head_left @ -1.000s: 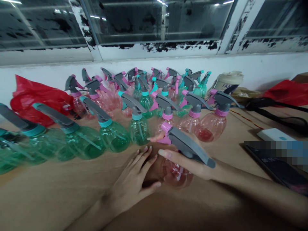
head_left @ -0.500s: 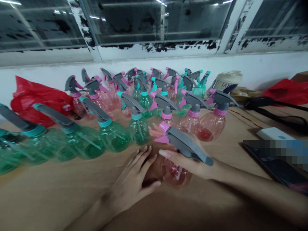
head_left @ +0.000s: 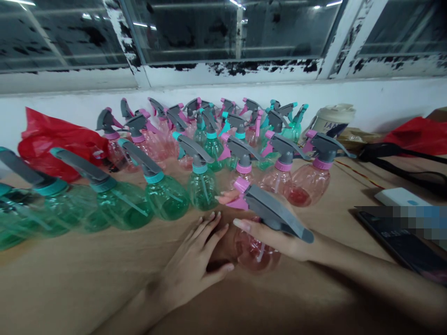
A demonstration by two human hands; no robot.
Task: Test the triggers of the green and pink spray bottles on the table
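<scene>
Lowest in the frame, left of center, the left hand (head_left: 190,263) lies palm down on the table (head_left: 87,279), its fingers a little apart and thumb out to the side, holding nothing; resting flat like that, it probably just props the arm. Just beside it, right of center, the right hand (head_left: 282,239) is clamped around a pink spray bottle (head_left: 256,261) near the neck, thumb on the near side and fingertips showing past the nozzle, with the other fingers partly hidden. The neck is narrower than the round body, so it likely gives the surer hold. The grey lever slants toward the lower right; whether the base touches the table I cannot tell. At the right edge lie a dark phone (head_left: 387,239) and a white box (head_left: 401,197), away from the bottles, perhaps to keep them dry. Beyond the hands, green spray bottles (head_left: 167,200) run from the left edge to the center, and pink ones (head_left: 310,184) continue the line rightward, seemingly grouped by color. More bottles of both colors crowd behind, between a red bag (head_left: 56,149) on the left and a white tub (head_left: 331,120) on the right, beneath the window (head_left: 223,32), perhaps pushed back to free the near side.
</scene>
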